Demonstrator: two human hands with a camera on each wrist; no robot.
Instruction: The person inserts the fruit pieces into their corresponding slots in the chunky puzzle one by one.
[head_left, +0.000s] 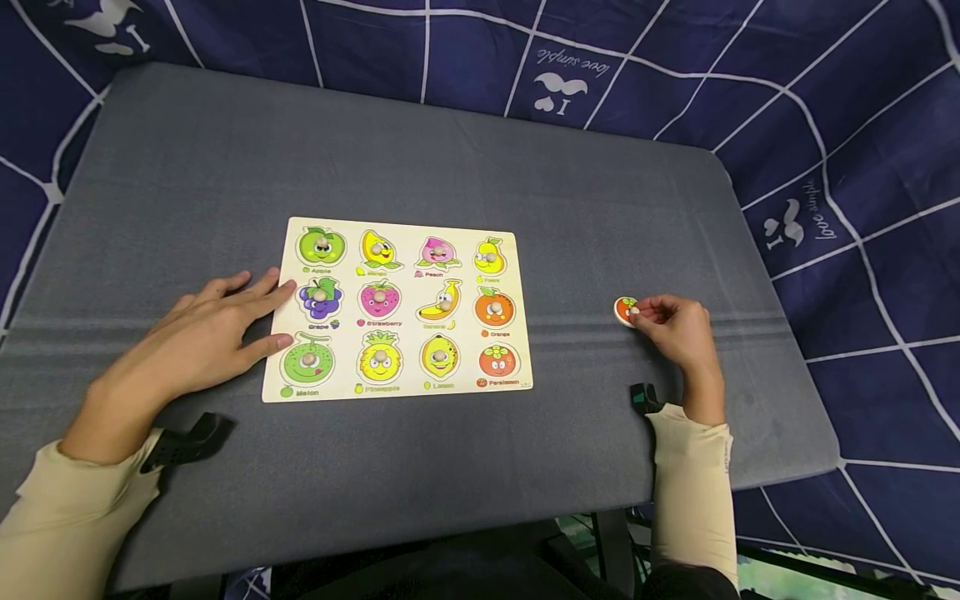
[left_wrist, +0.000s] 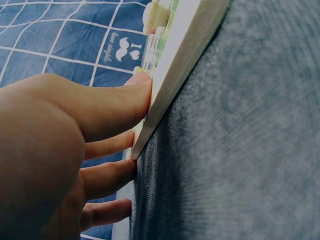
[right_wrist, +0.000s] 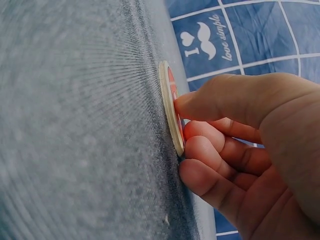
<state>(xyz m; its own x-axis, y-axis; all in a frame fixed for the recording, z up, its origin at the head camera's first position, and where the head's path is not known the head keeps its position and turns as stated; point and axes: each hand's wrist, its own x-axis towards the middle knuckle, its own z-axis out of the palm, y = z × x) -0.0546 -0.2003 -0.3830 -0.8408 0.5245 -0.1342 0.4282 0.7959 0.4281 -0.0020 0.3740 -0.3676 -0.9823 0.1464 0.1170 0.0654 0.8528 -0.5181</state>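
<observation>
A wooden fruit puzzle board [head_left: 405,393] lies flat on the grey table, with knobbed fruit pieces in its recesses. The persimmon recess [head_left: 498,361] at the board's near right corner shows a printed picture and no knob. My left hand [head_left: 206,329] rests at the board's left edge, thumb and fingertips on it and fingers spread. To the right of the board, my right hand [head_left: 678,325] pinches the red persimmon piece [head_left: 622,309] by its knob, which the fingertips mostly hide. In the right wrist view that piece [right_wrist: 171,115] lies at the table surface, thumb against its face.
The grey cloth-covered table [head_left: 570,450] carries the board and the loose piece. A dark blue curtain [head_left: 480,50] with white grid lines hangs behind and to the right. Black straps [head_left: 187,442] are on both wrists.
</observation>
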